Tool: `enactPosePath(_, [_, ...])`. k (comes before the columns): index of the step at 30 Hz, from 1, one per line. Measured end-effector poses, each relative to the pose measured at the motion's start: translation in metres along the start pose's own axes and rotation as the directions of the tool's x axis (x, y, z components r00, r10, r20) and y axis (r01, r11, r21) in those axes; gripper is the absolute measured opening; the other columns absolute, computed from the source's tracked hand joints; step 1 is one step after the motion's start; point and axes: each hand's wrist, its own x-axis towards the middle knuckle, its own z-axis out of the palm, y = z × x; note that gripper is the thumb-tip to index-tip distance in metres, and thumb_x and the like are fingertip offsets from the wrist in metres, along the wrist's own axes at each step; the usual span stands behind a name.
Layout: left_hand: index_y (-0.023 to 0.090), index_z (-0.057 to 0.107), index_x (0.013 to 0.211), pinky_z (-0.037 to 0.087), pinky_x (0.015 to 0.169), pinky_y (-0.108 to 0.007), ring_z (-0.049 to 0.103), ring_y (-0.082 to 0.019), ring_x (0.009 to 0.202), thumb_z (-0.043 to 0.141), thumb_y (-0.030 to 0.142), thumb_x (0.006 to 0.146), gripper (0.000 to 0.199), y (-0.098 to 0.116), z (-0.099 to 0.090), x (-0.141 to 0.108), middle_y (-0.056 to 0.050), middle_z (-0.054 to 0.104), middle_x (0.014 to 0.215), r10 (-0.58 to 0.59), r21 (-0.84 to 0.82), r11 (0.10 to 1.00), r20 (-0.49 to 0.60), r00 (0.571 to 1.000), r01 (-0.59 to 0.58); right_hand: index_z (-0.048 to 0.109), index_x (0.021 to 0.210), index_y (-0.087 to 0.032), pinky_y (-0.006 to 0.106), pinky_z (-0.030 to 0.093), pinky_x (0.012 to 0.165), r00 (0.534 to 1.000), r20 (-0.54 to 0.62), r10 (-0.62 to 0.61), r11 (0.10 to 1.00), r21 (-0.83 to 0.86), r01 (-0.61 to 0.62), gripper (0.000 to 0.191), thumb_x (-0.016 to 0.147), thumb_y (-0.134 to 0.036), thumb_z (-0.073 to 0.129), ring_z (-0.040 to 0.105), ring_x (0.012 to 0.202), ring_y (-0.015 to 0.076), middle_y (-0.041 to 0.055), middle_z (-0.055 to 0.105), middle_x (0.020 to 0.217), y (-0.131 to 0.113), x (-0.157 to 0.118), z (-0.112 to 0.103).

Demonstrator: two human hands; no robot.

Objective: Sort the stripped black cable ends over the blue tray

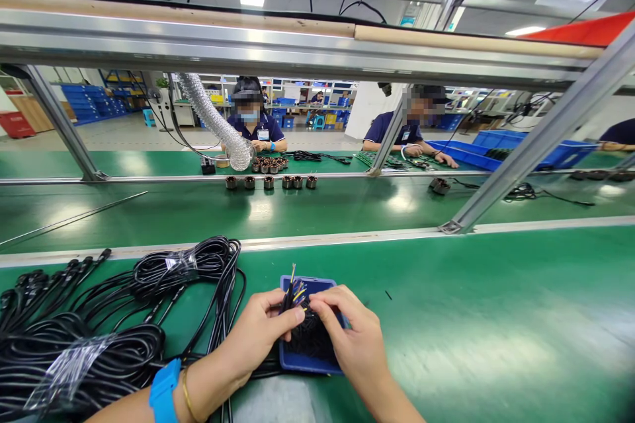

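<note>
My left hand [278, 318] is closed around a bunch of black cable ends [288, 299], whose thin yellow, blue and other coloured wires point up. Close beside it, my right hand [347, 324] pinches thumb against fingertips near the wire tips; whatever sits in that pinch is too small to make out. Both hands are over a small blue bin [310, 365] filled with short black pieces [312, 337]. To the left lie coiled black cables [183, 264] bound with clear wrap, and a larger bundle [84, 357] nearer me.
Behind the bench, a green conveyor belt [198, 211] carries a row of copper-wound coils [268, 182]. Slanted metal posts [526, 106] and a crossbar [297, 46] frame the space. Two co-workers sit opposite. A flexible silver duct [213, 115] hangs down. A blue tray [560, 153] stands at right.
</note>
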Motion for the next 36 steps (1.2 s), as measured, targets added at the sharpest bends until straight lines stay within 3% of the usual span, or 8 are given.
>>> enactPosePath(7, [0.013, 0.066, 0.081, 0.042, 0.06, -0.023, 0.048, -0.012, 0.065, 0.071, 0.027, 0.07, 0.019, 0.003, 0.001, -0.002, 0.001, 0.057, 0.071, -0.011, -0.052, 0.999, -0.037, 0.999, 0.009, 0.072, 0.09, -0.024, 0.036, 0.05, 0.083, 0.977, 0.2, -0.07, 0.996, -0.04, 0.079, 0.018, 0.093, -0.022, 0.054, 0.06, 0.097, 0.0219, 0.0075, 0.066, 0.101, 0.0, 0.008, -0.014])
enactPosePath(11, [0.014, 0.063, 0.08, 0.046, 0.069, -0.025, 0.057, -0.013, 0.071, 0.066, 0.012, 0.064, 0.017, 0.0, -0.001, -0.002, 0.0, 0.062, 0.079, 0.01, -0.029, 1.0, -0.076, 0.997, -0.012, 0.068, 0.086, -0.022, 0.032, 0.051, 0.072, 0.97, 0.229, -0.075, 0.997, 0.001, 0.077, 0.011, 0.087, -0.016, 0.059, 0.062, 0.079, 0.0188, 0.0038, 0.068, 0.081, 0.001, 0.01, -0.014])
enactPosePath(19, [0.016, 0.055, 0.075, 0.045, 0.057, -0.024, 0.061, -0.015, 0.063, 0.069, 0.016, 0.065, 0.018, 0.002, -0.002, -0.004, 0.004, 0.056, 0.067, 0.024, 0.014, 1.0, -0.108, 0.994, -0.023, 0.066, 0.092, -0.02, 0.027, 0.051, 0.063, 0.961, 0.272, 0.05, 0.998, 0.024, -0.058, 0.012, 0.085, -0.015, 0.058, 0.062, 0.069, 0.0158, 0.004, 0.069, 0.082, 0.004, 0.008, -0.008])
enactPosePath(27, [0.015, 0.057, 0.074, 0.044, 0.057, -0.025, 0.062, -0.016, 0.064, 0.072, 0.021, 0.067, 0.018, 0.005, -0.001, -0.006, 0.002, 0.057, 0.069, -0.008, 0.027, 1.0, -0.015, 1.0, 0.008, 0.067, 0.084, -0.02, 0.031, 0.048, 0.073, 0.927, 0.369, -0.062, 0.997, 0.065, 0.04, 0.013, 0.093, -0.023, 0.058, 0.06, 0.079, 0.0179, 0.0044, 0.067, 0.081, 0.002, 0.013, -0.023])
enactPosePath(29, [0.014, 0.061, 0.077, 0.046, 0.067, -0.026, 0.061, -0.015, 0.072, 0.073, 0.026, 0.071, 0.018, 0.007, -0.002, -0.007, 0.001, 0.06, 0.073, 0.029, 0.04, 0.999, -0.015, 0.999, -0.028, 0.069, 0.081, -0.02, 0.03, 0.048, 0.073, 0.855, 0.519, -0.011, 0.991, 0.119, -0.06, 0.017, 0.09, -0.033, 0.063, 0.06, 0.078, 0.0175, 0.0038, 0.068, 0.08, -0.005, 0.015, -0.033])
enactPosePath(32, [0.012, 0.065, 0.084, 0.045, 0.07, -0.026, 0.058, -0.015, 0.073, 0.07, 0.035, 0.075, 0.025, 0.009, -0.004, -0.006, -0.001, 0.062, 0.073, 0.025, 0.045, 0.999, -0.029, 0.999, -0.023, 0.071, 0.076, -0.021, 0.028, 0.048, 0.076, 0.637, 0.77, -0.044, 0.949, 0.231, -0.214, 0.031, 0.084, -0.05, 0.067, 0.064, 0.08, 0.0177, 0.0028, 0.072, 0.081, -0.013, 0.018, -0.045])
enactPosePath(33, [0.011, 0.066, 0.086, 0.045, 0.068, -0.026, 0.058, -0.014, 0.071, 0.069, 0.038, 0.076, 0.028, 0.01, -0.004, -0.006, -0.001, 0.062, 0.072, 0.001, 0.037, 0.999, -0.028, 1.0, 0.0, 0.071, 0.074, -0.02, 0.028, 0.048, 0.076, 0.637, 0.77, -0.012, 0.948, 0.212, -0.239, 0.034, 0.086, -0.051, 0.063, 0.065, 0.079, 0.0176, 0.0027, 0.072, 0.08, -0.012, 0.019, -0.046])
enactPosePath(36, [0.01, 0.066, 0.09, 0.045, 0.06, -0.025, 0.057, -0.012, 0.063, 0.069, 0.04, 0.075, 0.033, 0.01, -0.004, -0.004, -0.002, 0.062, 0.069, -0.075, -0.014, 0.997, -0.012, 0.997, 0.075, 0.069, 0.074, -0.02, 0.029, 0.044, 0.072, 0.808, 0.543, 0.23, 0.972, -0.081, -0.222, 0.033, 0.095, -0.04, 0.053, 0.061, 0.074, 0.0178, 0.0027, 0.07, 0.077, -0.004, 0.019, -0.039])
